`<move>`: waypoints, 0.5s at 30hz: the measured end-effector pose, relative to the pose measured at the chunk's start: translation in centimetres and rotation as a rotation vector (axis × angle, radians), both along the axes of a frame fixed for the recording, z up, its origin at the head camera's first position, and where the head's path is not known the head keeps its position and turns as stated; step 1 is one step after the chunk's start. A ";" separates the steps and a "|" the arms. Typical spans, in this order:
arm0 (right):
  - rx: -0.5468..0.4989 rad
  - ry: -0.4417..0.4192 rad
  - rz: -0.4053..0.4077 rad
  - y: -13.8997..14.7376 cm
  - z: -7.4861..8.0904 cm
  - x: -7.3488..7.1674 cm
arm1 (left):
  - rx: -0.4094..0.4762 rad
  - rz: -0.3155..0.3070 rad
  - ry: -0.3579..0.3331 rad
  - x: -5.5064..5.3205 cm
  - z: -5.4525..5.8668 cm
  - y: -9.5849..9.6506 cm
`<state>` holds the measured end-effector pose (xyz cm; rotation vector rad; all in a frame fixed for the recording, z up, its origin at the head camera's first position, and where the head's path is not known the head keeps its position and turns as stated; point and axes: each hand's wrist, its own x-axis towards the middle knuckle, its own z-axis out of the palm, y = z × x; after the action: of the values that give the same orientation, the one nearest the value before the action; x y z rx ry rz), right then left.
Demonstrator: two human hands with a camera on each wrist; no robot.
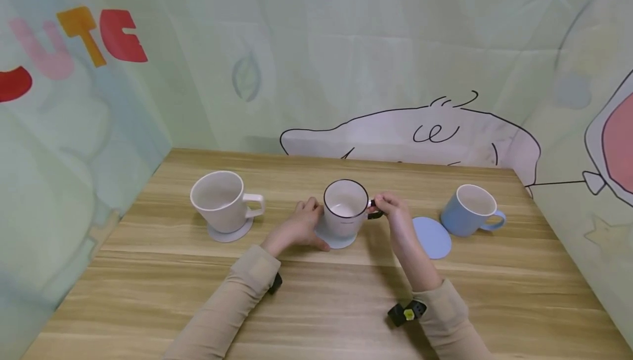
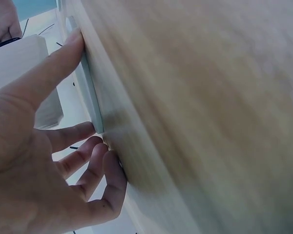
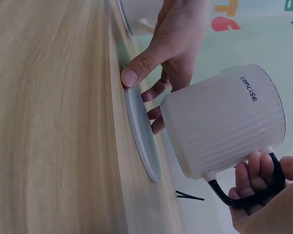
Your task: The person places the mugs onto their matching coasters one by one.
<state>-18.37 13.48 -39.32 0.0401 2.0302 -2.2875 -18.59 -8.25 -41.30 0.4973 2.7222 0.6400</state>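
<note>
A white ribbed mug (image 1: 343, 225) with a dark rim and the word "concise" is held at the middle of the table. My right hand (image 1: 397, 216) grips its black handle (image 3: 249, 197). In the right wrist view the mug's base hangs just above a pale grey-green round coaster (image 3: 141, 131), with a gap between them. My left hand (image 1: 300, 225) holds that coaster by its edge, thumb (image 2: 68, 53) on the near side and index finger on the other. The coaster lies on the table; the mug hides part of it in the head view.
At the left a plain white mug (image 1: 222, 211) stands on a pale coaster (image 1: 230, 236), handle to the right. On the right a light blue mug (image 1: 456, 218) stands on the wood (image 1: 336, 305) beside a blue coaster (image 1: 432, 238). A printed backdrop (image 1: 306, 63) rises behind the table.
</note>
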 end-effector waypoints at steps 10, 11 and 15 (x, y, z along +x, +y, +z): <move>-0.007 -0.024 0.006 -0.3 -0.4 0.0 | 0.031 0.013 0.001 0.0 -0.1 0.0; -0.008 -0.025 0.006 -0.3 -0.4 0.0 | 0.034 0.014 0.000 0.0 -0.1 0.0; -0.013 -0.032 0.002 -0.4 -0.5 0.0 | 0.040 0.011 -0.007 -0.2 -0.2 -0.1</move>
<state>-18.39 13.12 -39.80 0.0729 1.9985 -2.2838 -18.75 -8.39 -41.54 0.4885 2.7124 0.6995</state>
